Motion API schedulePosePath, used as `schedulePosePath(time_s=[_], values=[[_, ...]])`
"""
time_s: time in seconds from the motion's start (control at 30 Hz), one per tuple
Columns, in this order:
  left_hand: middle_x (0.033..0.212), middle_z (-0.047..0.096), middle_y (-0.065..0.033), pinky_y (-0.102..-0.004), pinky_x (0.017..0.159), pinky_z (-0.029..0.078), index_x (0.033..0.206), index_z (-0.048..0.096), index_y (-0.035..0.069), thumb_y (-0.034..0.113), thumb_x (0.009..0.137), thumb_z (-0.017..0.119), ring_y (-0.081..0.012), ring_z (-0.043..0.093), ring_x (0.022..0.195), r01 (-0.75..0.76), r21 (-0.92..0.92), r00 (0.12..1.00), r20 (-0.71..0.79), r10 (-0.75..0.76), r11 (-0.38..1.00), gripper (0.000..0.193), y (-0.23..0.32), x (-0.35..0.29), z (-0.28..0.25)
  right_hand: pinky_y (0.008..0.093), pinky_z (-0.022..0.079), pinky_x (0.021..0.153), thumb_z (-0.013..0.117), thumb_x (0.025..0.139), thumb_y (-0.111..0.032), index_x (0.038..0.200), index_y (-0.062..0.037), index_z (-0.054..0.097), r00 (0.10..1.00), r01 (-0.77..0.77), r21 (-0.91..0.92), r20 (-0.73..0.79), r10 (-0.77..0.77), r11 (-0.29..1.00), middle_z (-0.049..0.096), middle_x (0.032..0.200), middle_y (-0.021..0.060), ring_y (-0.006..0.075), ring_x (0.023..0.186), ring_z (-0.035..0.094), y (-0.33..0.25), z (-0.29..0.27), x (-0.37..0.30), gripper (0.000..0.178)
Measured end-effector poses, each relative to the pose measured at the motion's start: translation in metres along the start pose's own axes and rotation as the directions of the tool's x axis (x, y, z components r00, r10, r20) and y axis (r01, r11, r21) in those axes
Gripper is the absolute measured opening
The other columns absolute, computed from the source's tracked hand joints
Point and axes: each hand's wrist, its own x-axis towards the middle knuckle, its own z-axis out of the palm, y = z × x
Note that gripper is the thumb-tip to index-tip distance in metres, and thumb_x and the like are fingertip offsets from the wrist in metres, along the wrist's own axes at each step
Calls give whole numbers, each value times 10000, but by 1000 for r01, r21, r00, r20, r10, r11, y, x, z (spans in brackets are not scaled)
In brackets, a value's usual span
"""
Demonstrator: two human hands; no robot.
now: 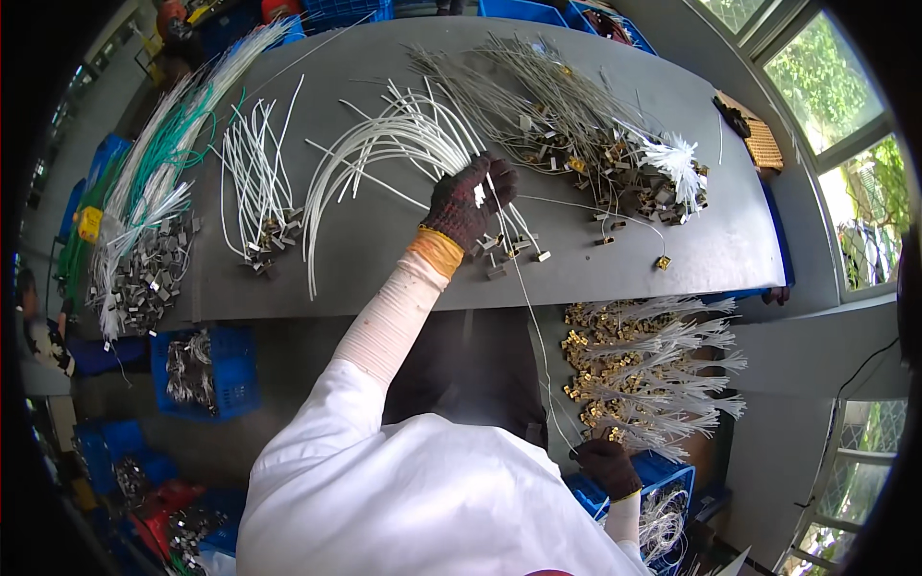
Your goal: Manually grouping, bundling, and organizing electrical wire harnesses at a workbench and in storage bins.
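My left hand [469, 204], in a dark knitted glove with an orange cuff, is closed round a bundle of white cables [408, 132] above the grey table. Their long ends arc away to the left and far side. Small metal pieces [499, 252] hang at the short ends below my fist. Down by my right side, my right hand [609, 467], also in a dark glove, has its fingers together at the end of a thin pale strand [544, 370]. That strand runs up toward my left hand. How the fingertips grip it is too small to make out.
On the grey table [384, 259] lie a smaller white cable bundle [259, 163], a white and green pile [158, 182] at left, and grey wires with metal ends [615, 163] at right. Bundles with brass-coloured ends [595, 365] and a blue crate [672, 470] sit below right.
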Motion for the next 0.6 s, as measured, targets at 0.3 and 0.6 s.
schedulePosePath(time_s=[0.3,0.6], values=[[1031,683,-117,-425,852,591,1108,633,36,184,941,646,-271,682,943,4,79,999,43,-8,997,223,12,-31,15,273,493,606,712,810,-111,874,-19,731,1000,7,98,18,-9,995,659,728,16,109,663,613,1,-11,11,113],[999,690,-110,-434,835,599,1080,629,50,157,942,647,-265,689,928,-74,100,997,-3,75,992,176,26,-47,12,249,411,532,714,812,-158,909,-30,723,998,-5,167,55,-4,986,632,702,20,91,604,547,-11,-9,24,161]])
